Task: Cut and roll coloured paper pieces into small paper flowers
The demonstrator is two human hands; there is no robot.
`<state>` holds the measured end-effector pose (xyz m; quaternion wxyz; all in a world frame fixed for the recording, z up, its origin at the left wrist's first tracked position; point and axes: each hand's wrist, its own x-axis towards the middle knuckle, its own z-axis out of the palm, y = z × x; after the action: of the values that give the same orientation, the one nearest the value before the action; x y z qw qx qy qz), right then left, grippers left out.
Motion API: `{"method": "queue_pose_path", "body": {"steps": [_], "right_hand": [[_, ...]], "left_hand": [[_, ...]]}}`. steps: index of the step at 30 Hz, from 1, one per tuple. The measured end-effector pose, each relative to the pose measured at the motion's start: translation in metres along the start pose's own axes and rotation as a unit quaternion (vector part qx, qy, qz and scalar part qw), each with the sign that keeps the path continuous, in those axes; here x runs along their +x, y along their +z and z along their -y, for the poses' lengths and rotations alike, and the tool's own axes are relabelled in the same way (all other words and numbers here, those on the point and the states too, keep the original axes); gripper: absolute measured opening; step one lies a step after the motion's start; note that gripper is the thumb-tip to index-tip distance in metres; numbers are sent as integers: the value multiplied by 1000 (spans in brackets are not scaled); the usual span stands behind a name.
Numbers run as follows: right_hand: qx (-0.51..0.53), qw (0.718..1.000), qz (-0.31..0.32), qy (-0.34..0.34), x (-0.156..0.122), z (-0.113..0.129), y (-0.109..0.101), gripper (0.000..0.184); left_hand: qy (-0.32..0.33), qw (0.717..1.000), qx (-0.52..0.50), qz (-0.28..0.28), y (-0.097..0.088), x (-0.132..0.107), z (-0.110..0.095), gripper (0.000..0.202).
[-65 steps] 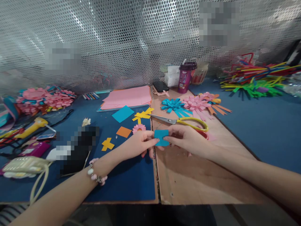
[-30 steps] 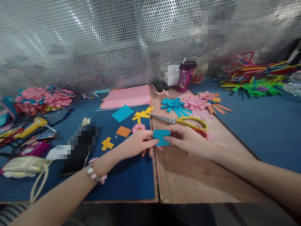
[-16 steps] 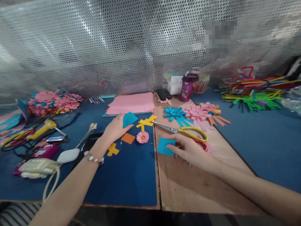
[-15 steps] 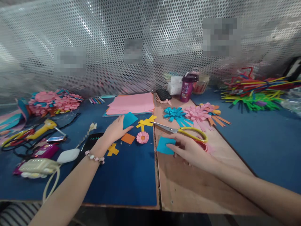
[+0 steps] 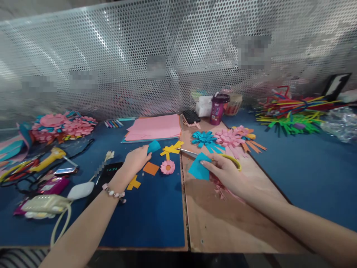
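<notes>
My left hand reaches forward over the blue mat and pinches a blue paper square, which bends upward in its fingers. My right hand holds a second, folded blue paper piece by its right edge, lifted a little above the wooden board. Yellow-handled scissors lie just behind my right hand, their handle partly hidden by it. A small pink paper flower, an orange square and yellow crosses lie between my hands.
A pink paper stack lies at the back centre. Blue and pink paper flowers sit right of it, a purple cup behind. Coloured strips fill the far right. A glue gun, phone and cables crowd the left. A perforated metal screen closes the back.
My left hand let go of the folded blue piece, reached forward left and picked up the blue square. My right hand kept the folded piece and lifted it slightly.
</notes>
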<state>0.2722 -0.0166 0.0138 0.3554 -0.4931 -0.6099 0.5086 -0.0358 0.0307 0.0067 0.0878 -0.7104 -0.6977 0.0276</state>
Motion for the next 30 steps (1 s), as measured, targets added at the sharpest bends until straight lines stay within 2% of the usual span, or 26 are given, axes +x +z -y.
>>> {"method": "queue_pose_path", "body": {"steps": [3, 6, 9, 12, 14, 16, 19, 22, 24, 26, 28, 29, 30], "right_hand": [[15, 999, 28, -10, 0, -5, 2, 39], [9, 999, 51, 10, -1, -6, 2, 42], [-102, 988, 113, 1, -3, -2, -1, 36], [-239, 952, 164, -98, -5, 0, -3, 26], [-287, 932, 151, -163, -6, -2, -3, 25], [-319, 918, 128, -196, -6, -5, -4, 27], [-370, 896, 52, -241, -3, -8, -6, 25], [-382, 889, -16, -252, 2, -6, -11, 23], [-378, 893, -32, -240, 6, -5, -14, 23], [-376, 895, -48, -236, 8, -4, -16, 24], [-378, 892, -63, -240, 8, -3, -16, 25], [-377, 890, -70, -245, 8, -3, -16, 25], [-373, 890, -71, -252, 7, -2, -15, 26]], "left_hand": [[-4, 1000, 3, -1, -1, -2, -1, 41], [-2, 1000, 5, -2, -2, -2, 0, 40], [11, 1000, 9, -13, 1, -1, 1, 40], [17, 1000, 12, -22, 3, 0, 2, 41], [14, 1000, 17, -20, 4, 0, 2, 42], [9, 1000, 19, -18, 3, -1, 2, 42], [-1, 1000, 6, -21, 0, -1, 1, 41], [-28, 998, -29, -43, -5, -2, 0, 39], [-55, 992, -76, -89, -10, -3, -4, 40], [-71, 972, -158, -156, -17, -7, -10, 40], [-54, 934, -295, -193, -25, -15, -22, 40], [-30, 904, -391, -169, -29, -20, -30, 40], [-2, 857, -503, -108, -33, -27, -38, 42]]}}
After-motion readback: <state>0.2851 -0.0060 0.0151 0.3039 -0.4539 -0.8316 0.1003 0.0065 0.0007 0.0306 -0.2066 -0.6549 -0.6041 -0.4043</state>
